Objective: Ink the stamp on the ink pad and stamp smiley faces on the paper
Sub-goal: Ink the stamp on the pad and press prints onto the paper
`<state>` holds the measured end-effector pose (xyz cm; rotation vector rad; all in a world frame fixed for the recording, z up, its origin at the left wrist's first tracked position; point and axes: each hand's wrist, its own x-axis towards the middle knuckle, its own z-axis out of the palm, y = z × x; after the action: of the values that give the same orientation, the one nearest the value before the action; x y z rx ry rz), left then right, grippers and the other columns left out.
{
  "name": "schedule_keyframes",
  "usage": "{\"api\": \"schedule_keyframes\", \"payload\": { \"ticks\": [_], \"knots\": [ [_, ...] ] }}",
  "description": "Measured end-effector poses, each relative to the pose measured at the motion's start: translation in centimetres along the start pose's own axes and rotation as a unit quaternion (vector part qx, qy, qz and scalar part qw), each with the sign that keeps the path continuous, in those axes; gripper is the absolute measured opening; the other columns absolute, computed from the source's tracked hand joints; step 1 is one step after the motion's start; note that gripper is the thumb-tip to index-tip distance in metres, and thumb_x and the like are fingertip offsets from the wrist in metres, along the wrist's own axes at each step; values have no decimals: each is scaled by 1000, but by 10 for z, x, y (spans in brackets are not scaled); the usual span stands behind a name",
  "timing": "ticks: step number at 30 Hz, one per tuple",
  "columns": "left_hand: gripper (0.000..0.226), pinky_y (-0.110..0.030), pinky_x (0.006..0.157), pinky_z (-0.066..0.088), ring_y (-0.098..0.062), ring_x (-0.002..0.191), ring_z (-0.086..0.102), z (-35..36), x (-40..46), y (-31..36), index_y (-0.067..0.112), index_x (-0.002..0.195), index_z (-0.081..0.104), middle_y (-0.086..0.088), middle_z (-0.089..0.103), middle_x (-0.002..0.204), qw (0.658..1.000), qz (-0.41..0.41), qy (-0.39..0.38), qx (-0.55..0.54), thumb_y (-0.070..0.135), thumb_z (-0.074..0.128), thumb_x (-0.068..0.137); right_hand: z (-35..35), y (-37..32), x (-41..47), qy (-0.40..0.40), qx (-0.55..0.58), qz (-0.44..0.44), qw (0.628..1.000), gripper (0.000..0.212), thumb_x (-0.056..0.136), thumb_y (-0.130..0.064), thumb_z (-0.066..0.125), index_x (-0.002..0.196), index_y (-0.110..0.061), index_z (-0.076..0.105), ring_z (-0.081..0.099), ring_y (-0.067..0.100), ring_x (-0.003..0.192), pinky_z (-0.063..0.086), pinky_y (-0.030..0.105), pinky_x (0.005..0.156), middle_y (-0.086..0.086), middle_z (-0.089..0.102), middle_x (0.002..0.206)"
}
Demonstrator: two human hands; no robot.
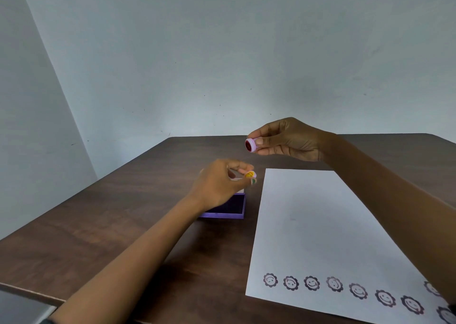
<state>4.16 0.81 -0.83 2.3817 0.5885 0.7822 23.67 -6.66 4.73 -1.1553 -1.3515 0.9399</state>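
- Pinching a small round pink plastic stamp (251, 145) betw. thumb & fingers, the right hand (286, 139) held it up above the far end of the table, dark inked face turned sideways toward the left.
- Left hand (219, 183) hovered lower, over the ink pad; fingertips closed on a small yellow smiley-marked piece (250, 174), prob. the stamp's cap, blurred, so can't be sure.
- Purple rectangular ink pad box (228, 209) sat open just under & behind the left hand, partly hidden by it, just beside the paper's left edge.
- White paper sheet (313, 225) lay to the right on the dark wood-grain table (111, 225); a row of flower-rimmed smiley prints (312, 283) ran along its near edge, rest blank.
- Step in hand, by my read: betw. prints, stamp lifted, re-inking due.
- Next move calls for turning the face down, pressing it flat on the pad, then square onto a blank spot clear of the existing row.
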Motion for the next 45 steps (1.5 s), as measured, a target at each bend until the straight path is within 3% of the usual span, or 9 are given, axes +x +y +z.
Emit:
{"api": "schedule_keyframes", "payload": {
  "ticks": [3, 7, 19, 25, 28, 31, 33, 39, 45],
  "knots": [
    [24, -31, 87, 46, -1, 89, 60, 9, 2, 5, 36, 99, 71, 17, 72, 99, 997, 12, -8, 81, 47, 66, 78, -3, 1, -1, 7, -10, 2, 1000, 19, 82, 4, 63, 89, -8, 75, 73, 15, 83, 58, 21, 69, 3, 77, 87],
    [24, -33, 88, 31, -8, 103, 56, 19, 4, 6, 36, 99, 68, 17, 70, 103, 983, 17, 6, 185, 50, 62, 81, -5, 3, -1, 15, -23, 3, 1000, 17, 82, 3, 64, 93, -6, 73, 72, 15, 84, 59, 22, 72, 5, 76, 89],
    [39, -32, 82, 18, -9, 106, 55, 17, 6, 0, 35, 108, 67, 14, 69, 110, 980, -10, 6, 198, 58, 60, 78, -5, 4, -1, 24, -34, 10, 999, 16, 78, 2, 67, 88, -9, 74, 73, 14, 81, 58, 20, 66, 2, 78, 85],
    [40, -34, 86, 20, -6, 103, 56, 5, 7, 5, 36, 110, 66, 18, 67, 105, 985, -40, -19, 170, 61, 56, 79, -4, 3, -1, 30, -50, 18, 998, 16, 78, 1, 68, 90, -9, 73, 73, 12, 77, 57, 19, 63, 0, 78, 82],
    [36, -34, 95, 35, -2, 95, 58, -21, 6, 7, 36, 111, 65, 18, 65, 109, 993, -46, -56, 88, 55, 57, 81, -3, 1, -2, 34, -75, 17, 996, 15, 79, -2, 69, 89, -11, 73, 71, 10, 72, 56, 17, 60, -1, 76, 80],
    [40, -13, 79, 40, 10, 92, 60, -53, -3, 4, 35, 111, 66, 21, 65, 109, 995, -46, -86, -11, 54, 62, 76, 1, -2, -2, 22, -121, 18, 992, 13, 79, -8, 71, 90, -13, 74, 69, 10, 75, 56, 18, 62, 1, 75, 84],
    [50, -7, 76, 38, 16, 94, 57, -71, -11, -4, 40, 111, 64, 26, 63, 108, 992, -60, -112, -22, 59, 63, 66, 9, -4, -1, 1, -145, 22, 989, 15, 79, -10, 72, 93, -11, 74, 68, 10, 73, 55, 18, 62, 0, 75, 82],
    [63, -25, 98, 39, -5, 118, 49, -96, -30, -38, 44, 120, 53, 16, 55, 125, 961, -135, -241, 31, 50, 78, 63, 41, -12, 2, -70, -219, 29, 973, 12, 79, -10, 73, 91, -12, 74, 67, 6, 66, 53, 15, 58, -6, 74, 73],
    [64, -23, 90, 42, -6, 114, 49, -98, -32, -43, 44, 116, 53, 17, 55, 122, 955, -136, -259, 51, 47, 79, 58, 76, -16, 2, -104, -285, 31, 952, 24, 75, -6, 75, 99, -6, 72, 64, 9, 68, 52, 15, 58, 12, 73, 88]
  ]
}}
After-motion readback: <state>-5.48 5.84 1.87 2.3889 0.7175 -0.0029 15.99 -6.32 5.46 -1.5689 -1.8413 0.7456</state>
